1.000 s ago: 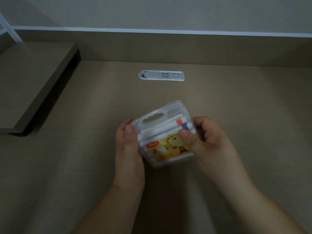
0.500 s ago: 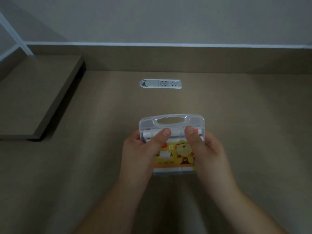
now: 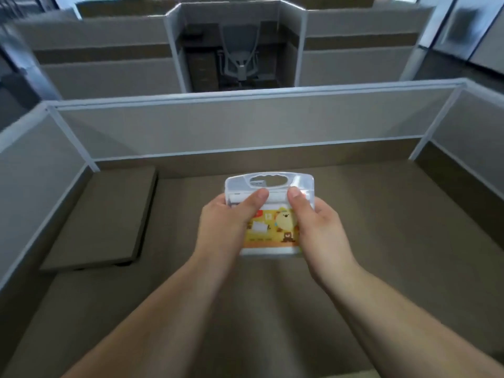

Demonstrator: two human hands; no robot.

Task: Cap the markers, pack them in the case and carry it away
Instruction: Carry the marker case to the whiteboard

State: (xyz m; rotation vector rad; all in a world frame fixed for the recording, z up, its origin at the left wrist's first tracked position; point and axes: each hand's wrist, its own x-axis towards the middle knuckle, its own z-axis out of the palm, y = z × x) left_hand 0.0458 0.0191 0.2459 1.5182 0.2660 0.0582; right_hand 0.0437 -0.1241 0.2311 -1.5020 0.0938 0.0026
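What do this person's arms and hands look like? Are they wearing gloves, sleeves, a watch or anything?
Nothing is worn that shows. The left hand and right hand are bare, with no gloves, rings or watch in view. Both forearms are bare as well, uncovered right down to the bottom edge of the picture, so no sleeve shows. The thumbnails look short and unpainted.

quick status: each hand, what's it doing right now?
Left hand: closed on the clear plastic marker case with the yellow cartoon label.
Right hand: closed on the same case, thumb on top.

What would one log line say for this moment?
stage: carrying | case: shut, held above desk | left hand: gripping case | right hand: gripping case
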